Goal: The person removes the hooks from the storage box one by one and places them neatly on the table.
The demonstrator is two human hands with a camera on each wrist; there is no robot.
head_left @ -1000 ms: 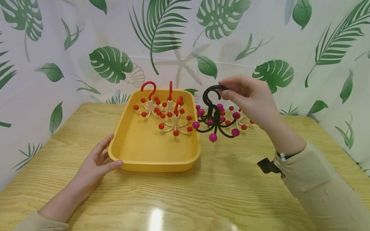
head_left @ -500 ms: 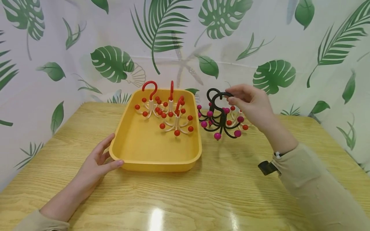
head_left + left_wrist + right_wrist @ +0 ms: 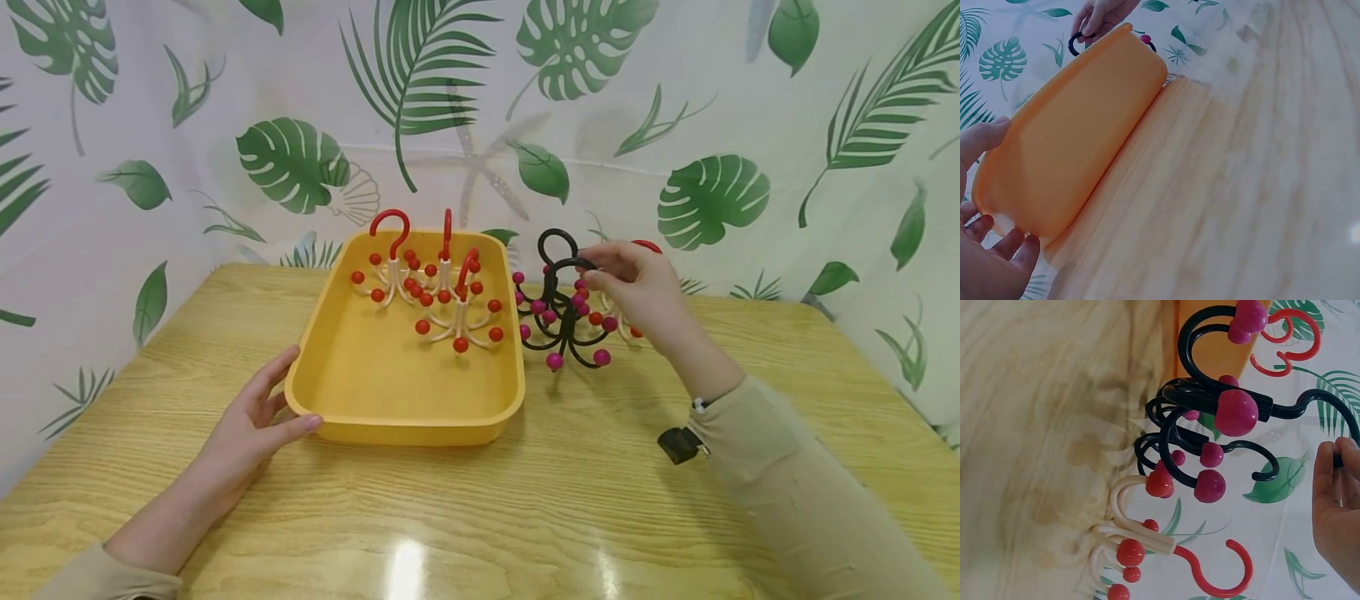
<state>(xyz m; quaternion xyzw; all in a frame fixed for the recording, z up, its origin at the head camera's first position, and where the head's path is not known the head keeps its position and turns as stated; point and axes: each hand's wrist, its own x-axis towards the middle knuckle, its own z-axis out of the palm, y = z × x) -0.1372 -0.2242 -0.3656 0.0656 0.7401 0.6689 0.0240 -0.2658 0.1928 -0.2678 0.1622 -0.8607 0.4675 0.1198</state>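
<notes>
My right hand pinches the top hook of a black octopus-shaped hanger with curved arms tipped in magenta balls. This hanger is upright, low over the table to the right of the yellow tray. Close behind it is a second black hanger, partly overlapped by the first. My left hand holds the tray's near left corner, thumb at the front rim and fingers along the outer side. Inside the tray stand three white hangers with red hooks and red balls: one back left, one behind, one nearer.
Another white hanger with a red hook stands on the wooden table, mostly hidden behind my right hand in the head view. A leaf-printed cloth hangs behind the table.
My right hand has lowered the black hanger toward the table, first shifting it right, away from the tray's edge. My left hand keeps its place on the tray.
</notes>
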